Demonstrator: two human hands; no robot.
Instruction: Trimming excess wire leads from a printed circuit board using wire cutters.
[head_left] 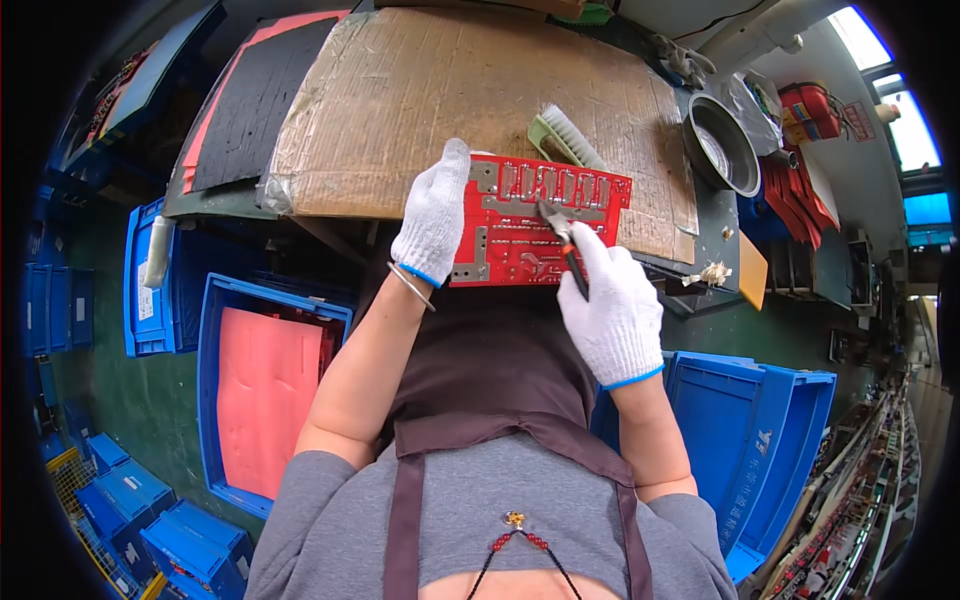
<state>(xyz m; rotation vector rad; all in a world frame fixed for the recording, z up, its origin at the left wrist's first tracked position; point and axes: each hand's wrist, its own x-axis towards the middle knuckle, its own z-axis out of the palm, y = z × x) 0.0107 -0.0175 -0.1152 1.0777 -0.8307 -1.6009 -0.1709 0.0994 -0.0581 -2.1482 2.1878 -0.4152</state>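
Note:
A red circuit board (520, 232) with silvery solder areas is held up in front of me, near the front edge of the workbench. My left hand (436, 215), in a white knitted glove with a blue cuff, grips the board's left edge. In my gloved right hand (615, 305) is a pair of cutting pliers (570, 250) with dark handles and a bit of orange. The pliers' jaws lie against the board's upper middle, by a row of solder joints; whether they are closed on a lead is too small to tell.
A brown cardboard sheet (400, 100) covers the bench. A green brush (565, 138) with white bristles lies behind the board. To the right stands a round metal bowl (722, 146). Blue crates flank me, the left crate (208, 400) holding a pink sheet (268, 400).

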